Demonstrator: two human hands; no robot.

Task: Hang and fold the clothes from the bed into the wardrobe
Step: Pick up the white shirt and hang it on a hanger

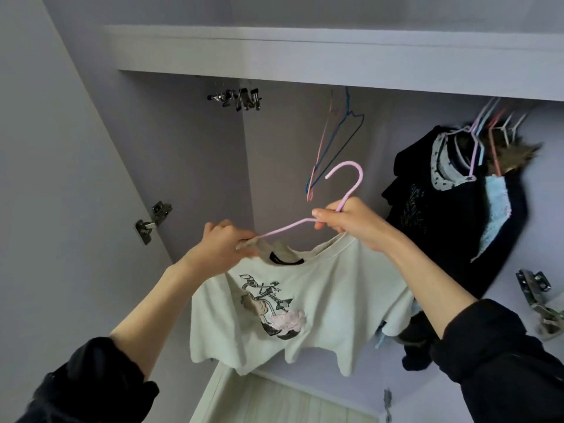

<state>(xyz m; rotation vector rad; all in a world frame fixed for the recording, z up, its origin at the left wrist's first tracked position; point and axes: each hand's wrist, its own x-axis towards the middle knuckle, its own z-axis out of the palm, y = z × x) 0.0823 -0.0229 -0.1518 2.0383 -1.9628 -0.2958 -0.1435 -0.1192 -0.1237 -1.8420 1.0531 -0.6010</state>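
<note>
A pale cream T-shirt (320, 303) with a printed figure on its front hangs in front of the open wardrobe. A pink hanger (348, 175) rises from its neckline, hook pointing up and left. My right hand (351, 221) grips the hanger at the base of its hook, along with the shirt's collar. My left hand (222, 245) pinches the shirt's left shoulder, pulling the fabric over the hanger's left arm. Both arms are raised towards the wardrobe's hanging space.
Empty blue and pink wire hangers (332, 138) dangle at the middle of the wardrobe. Dark garments and a light blue one (457, 203) hang at the right on several hangers. Clip hangers (241, 99) hang at upper left. A shelf (305, 56) spans above. Door hinges (152, 221) show at both sides.
</note>
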